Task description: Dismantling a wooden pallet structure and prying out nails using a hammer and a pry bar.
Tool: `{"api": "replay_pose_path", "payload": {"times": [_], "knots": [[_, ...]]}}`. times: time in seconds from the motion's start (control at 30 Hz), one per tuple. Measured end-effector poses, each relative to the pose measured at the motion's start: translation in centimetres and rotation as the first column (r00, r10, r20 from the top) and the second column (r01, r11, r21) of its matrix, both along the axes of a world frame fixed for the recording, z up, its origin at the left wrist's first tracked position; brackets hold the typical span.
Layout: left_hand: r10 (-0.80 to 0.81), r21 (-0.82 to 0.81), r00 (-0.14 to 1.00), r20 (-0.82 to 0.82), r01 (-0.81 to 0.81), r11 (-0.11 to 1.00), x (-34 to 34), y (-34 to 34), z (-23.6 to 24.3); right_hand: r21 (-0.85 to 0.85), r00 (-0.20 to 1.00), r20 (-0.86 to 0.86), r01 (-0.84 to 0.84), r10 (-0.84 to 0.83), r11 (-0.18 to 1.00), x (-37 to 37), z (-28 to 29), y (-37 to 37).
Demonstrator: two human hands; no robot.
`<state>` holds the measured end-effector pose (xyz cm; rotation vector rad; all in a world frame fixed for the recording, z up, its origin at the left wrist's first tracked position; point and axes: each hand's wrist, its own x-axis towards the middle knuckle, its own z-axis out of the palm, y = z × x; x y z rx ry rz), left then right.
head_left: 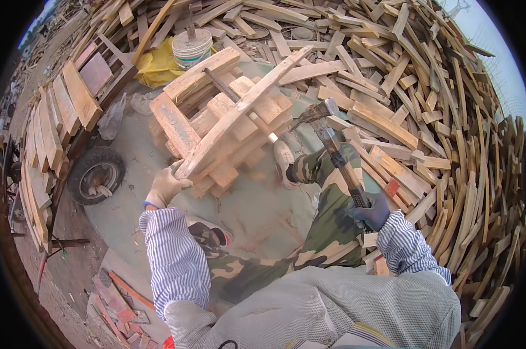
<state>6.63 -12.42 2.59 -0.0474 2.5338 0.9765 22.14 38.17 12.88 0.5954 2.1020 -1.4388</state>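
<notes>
A long pale plank (242, 107) lies slanted over stacked wooden blocks (222, 174) in front of me. My left hand (168, 186), in a light glove, grips the plank's near-left end. My right hand (370, 212), in a dark glove, is closed round the handle of a hammer-like tool (333, 139) with a metal head, raised to the right of the stack. A metal bar (222, 84) crosses the stack under the plank. My camouflage-trousered legs and shoes show around the stack.
A large heap of loose boards (402, 70) surrounds the back and right. A cart (79, 96) carrying boards, with a black wheel (96, 175), stands left. A white bucket (192, 49) and yellow sack (158, 64) sit behind the stack. Board scraps (120, 305) lie lower left.
</notes>
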Motion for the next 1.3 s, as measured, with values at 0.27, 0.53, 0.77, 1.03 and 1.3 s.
{"api": "replay_pose_path", "payload": {"times": [0.27, 0.53, 0.77, 1.03, 1.3], "knots": [[0.157, 0.544, 0.897, 0.414, -0.381, 0.747, 5.7, 8.3, -2.1, -0.218, 0.955, -0.176, 0.199, -0.239, 0.956, 2.7, -6.8, 1.9], [0.322, 0.772, 0.864, 0.388, -0.495, 0.398, 8.8, 17.3, 0.1, -0.331, 0.965, -0.126, 0.176, -0.228, 0.927, 1.2, -8.0, 2.4], [0.447, 0.885, 0.775, 0.448, -0.455, -0.098, 15.9, 19.1, 5.1, -0.401, 0.957, -0.101, 0.21, -0.271, 0.891, 1.5, -9.1, 3.8], [0.615, 0.67, 0.643, -0.457, -0.206, 0.713, -3.8, -1.3, 11.9, -0.251, 0.952, 0.061, 0.305, -0.3, 0.919, 1.8, -5.1, 2.5], [0.781, 0.734, 0.6, -0.173, -0.45, 0.508, -5.5, 4.1, 7.2, -0.523, 0.843, 0.058, 0.482, -0.535, 0.703, 3.0, -7.0, 3.6]]}}
